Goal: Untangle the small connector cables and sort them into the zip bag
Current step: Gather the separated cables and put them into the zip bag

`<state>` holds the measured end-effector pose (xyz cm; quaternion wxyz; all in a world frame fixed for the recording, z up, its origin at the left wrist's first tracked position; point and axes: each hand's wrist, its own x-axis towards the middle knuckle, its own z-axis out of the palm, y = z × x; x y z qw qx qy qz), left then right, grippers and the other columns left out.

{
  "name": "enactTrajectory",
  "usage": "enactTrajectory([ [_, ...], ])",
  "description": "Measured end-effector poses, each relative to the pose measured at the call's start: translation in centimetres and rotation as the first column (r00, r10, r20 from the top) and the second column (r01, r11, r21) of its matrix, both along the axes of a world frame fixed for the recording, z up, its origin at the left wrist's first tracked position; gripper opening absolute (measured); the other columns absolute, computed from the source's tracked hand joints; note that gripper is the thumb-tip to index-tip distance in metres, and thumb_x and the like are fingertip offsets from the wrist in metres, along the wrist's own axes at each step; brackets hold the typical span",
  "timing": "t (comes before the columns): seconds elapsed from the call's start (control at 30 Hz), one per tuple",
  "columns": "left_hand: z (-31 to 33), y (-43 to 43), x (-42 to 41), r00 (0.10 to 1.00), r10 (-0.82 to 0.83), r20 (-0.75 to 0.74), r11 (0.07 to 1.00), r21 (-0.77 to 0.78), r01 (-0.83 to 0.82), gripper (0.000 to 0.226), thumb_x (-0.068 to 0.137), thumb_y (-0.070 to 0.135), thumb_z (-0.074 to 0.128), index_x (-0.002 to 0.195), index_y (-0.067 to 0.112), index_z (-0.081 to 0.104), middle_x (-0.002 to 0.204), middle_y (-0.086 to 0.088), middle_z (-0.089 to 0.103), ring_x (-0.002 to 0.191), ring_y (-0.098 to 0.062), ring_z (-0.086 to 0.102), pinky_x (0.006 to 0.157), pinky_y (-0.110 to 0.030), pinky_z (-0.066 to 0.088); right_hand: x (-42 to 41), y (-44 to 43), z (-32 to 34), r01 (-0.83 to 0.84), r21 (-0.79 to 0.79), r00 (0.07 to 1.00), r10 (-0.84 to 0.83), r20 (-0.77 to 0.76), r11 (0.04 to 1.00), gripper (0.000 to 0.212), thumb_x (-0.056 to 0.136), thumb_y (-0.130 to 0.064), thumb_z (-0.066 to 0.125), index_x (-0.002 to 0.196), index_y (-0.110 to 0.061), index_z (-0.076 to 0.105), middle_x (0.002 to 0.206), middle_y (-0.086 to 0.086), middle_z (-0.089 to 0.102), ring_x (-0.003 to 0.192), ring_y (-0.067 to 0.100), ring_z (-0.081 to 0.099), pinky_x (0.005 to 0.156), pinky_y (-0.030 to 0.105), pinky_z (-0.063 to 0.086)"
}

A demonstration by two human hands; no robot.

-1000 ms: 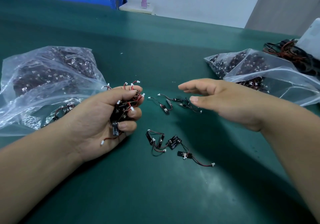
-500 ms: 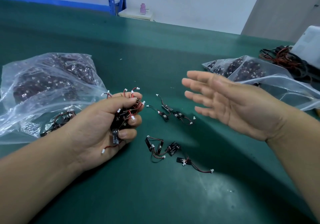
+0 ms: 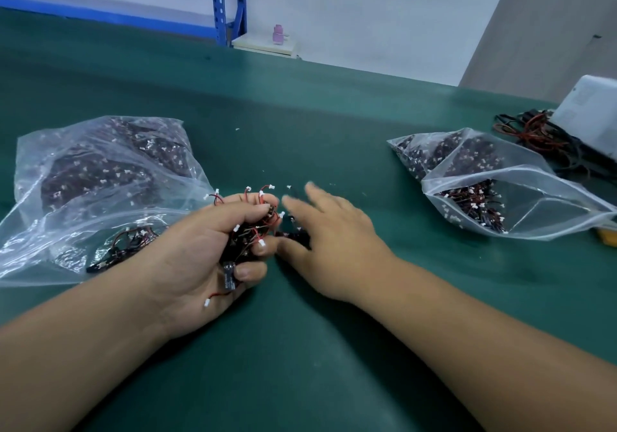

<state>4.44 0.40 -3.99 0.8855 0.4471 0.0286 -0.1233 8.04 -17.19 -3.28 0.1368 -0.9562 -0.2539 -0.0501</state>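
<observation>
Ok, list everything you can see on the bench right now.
Table: one, dark green, under everything.
Big bag: one, clear, full of cables, left.
Zip bag: one, clear, open, part-filled, right.
Second bag: one, clear, filled, behind the zip bag.
Cable bundle: one, black-red with white plugs, centre, gripped.
Wire tangle: one, red-black, far right.
Box: one, white, far right.
Bottle: one, pink, beyond the table.
Rack post: one, blue, back.
Left hand: grips the cable bundle.
Right hand: blurred, fingers extended, beside the bundle.
</observation>
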Motion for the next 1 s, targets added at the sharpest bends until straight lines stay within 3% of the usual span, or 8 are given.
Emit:
enactTrajectory([
  [0.07,-0.1,0.1,0.0,1.000,0.003,-0.001,1.000,0.008,-0.003,0.043,0.048,0.024,0.091,0.087,0.021,0.074,0.077,-0.004,0.064,0.050,-0.013,0.048,0.033,-0.018,0.033,0.6,0.7,-0.2,-0.004,-0.008,0.995,0.004,0.100,1.000,0.034,0.097,-0.054,0.043,0.124,-0.038,0.054,0.130,-0.005,0.047,0.122,0.027,0.040,0.098,0.039,0.031],
  [0.17,-0.2,0.2,0.1,1.000,0.004,0.001,1.000,0.021,-0.004,0.043,0.049,0.025,0.091,0.088,0.021,0.074,0.078,-0.002,0.064,0.050,-0.013,0.048,0.034,-0.018,0.033,1.4,0.5,0.1,-0.020,0.013,0.989,0.018,0.148,1.000,0.015,0.099,-0.037,0.044,0.105,-0.028,0.054,0.102,-0.005,0.044,0.094,0.025,0.042,0.077,0.036,0.036],
  [0.37,-0.3,0.2,0.1,1.000,0.004,0.010,0.996,0.092,-0.005,0.040,0.052,0.025,0.089,0.088,0.021,0.073,0.079,-0.003,0.066,0.050,-0.014,0.050,0.036,-0.018,0.033,2.4,-2.8,1.1,0.059,-0.168,0.985,-0.029,0.173,0.984,0.026,0.101,-0.033,0.037,0.080,-0.019,0.032,0.068,-0.003,0.036,0.064,0.031,0.043,0.052,0.037,0.022],
  [0.57,-0.5,-0.2,-0.1,0.999,0.022,0.025,0.982,0.190,-0.026,0.032,0.059,0.027,0.083,0.089,0.019,0.075,0.082,-0.007,0.070,0.053,-0.016,0.057,0.037,-0.021,0.034,-0.3,-5.6,2.0,0.094,-0.213,0.993,-0.075,0.096,0.972,0.032,0.101,-0.033,0.039,0.074,-0.019,0.029,0.068,0.001,0.040,0.062,0.032,0.041,0.054,0.039,0.029],
  [0.67,-0.5,-0.1,0.1,0.999,0.034,0.001,0.978,0.204,-0.034,0.037,0.056,0.029,0.085,0.090,0.018,0.076,0.083,-0.009,0.071,0.054,-0.016,0.058,0.037,-0.021,0.035,-2.1,-8.0,3.4,0.133,-0.020,0.987,-0.130,0.096,0.991,0.026,0.098,-0.035,0.046,0.083,-0.014,0.046,0.073,0.006,0.055,0.073,0.035,0.052,0.064,0.043,0.042],
  [0.77,-0.5,0.0,0.3,0.999,0.046,-0.001,0.975,0.218,-0.044,0.057,0.045,0.034,0.095,0.096,0.015,0.076,0.085,-0.010,0.072,0.056,-0.017,0.060,0.038,-0.022,0.036,-3.1,-11.7,6.4,0.282,0.143,0.940,-0.302,0.156,0.949,0.028,0.089,-0.036,0.050,0.074,-0.013,0.050,0.060,0.002,0.055,0.059,0.026,0.053,0.054,0.038,0.040],
  [0.9,-0.4,0.0,0.2,0.999,0.045,-0.008,0.973,0.228,-0.042,0.069,0.036,0.038,0.097,0.098,0.014,0.075,0.087,-0.011,0.072,0.057,-0.018,0.061,0.039,-0.023,0.036,-1.1,-16.3,9.7,0.550,-0.059,0.833,-0.543,0.105,0.833,0.028,0.089,-0.024,0.052,0.066,-0.008,0.056,0.061,0.009,0.060,0.059,0.026,0.055,0.054,0.034,0.047],
  [1.0,-0.2,-0.1,0.0,0.999,0.044,-0.023,0.973,0.230,-0.038,0.071,0.033,0.037,0.096,0.096,0.013,0.076,0.088,-0.012,0.073,0.059,-0.019,0.063,0.037,-0.023,0.036,1.8,-17.5,9.1,0.584,-0.174,0.807,-0.590,0.020,0.793,0.030,0.094,-0.021,0.051,0.067,-0.008,0.055,0.069,0.012,0.061,0.061,0.026,0.053,0.056,0.033,0.044],
])
